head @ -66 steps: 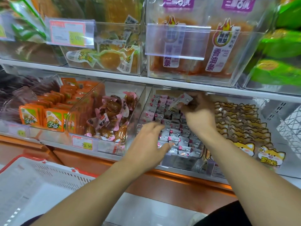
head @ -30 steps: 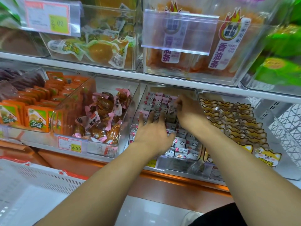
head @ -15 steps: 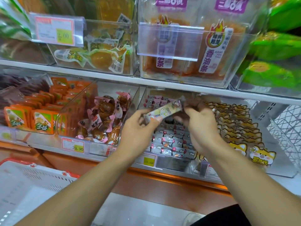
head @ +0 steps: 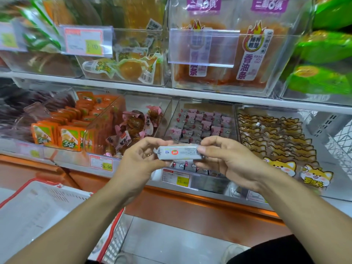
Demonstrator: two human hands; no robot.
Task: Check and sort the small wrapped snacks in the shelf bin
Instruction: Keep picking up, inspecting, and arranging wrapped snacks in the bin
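A long grey-white wrapped snack bar point(head: 179, 153) is held level in front of the shelf. My left hand point(head: 142, 162) pinches its left end and my right hand point(head: 226, 161) grips its right end. Its printed back, with a small red-orange round mark, faces me. Behind my hands stands the clear shelf bin point(head: 171, 115) filled with several small grey and pink wrapped snacks point(head: 202, 122) in rows. A yellow price tag point(head: 176, 177) hangs on the bin's front.
Left of that bin are a bin of brown pink-wrapped snacks point(head: 133, 128) and orange packets point(head: 66, 134). To the right lie fox-printed packets point(head: 276, 143). A white basket with red rim point(head: 38, 206) sits low left. The upper shelf point(head: 171, 90) carries more clear bins.
Both hands have pulled back out of the bin toward me with one long wrapped bar. They turned it level so its printed back faces me.
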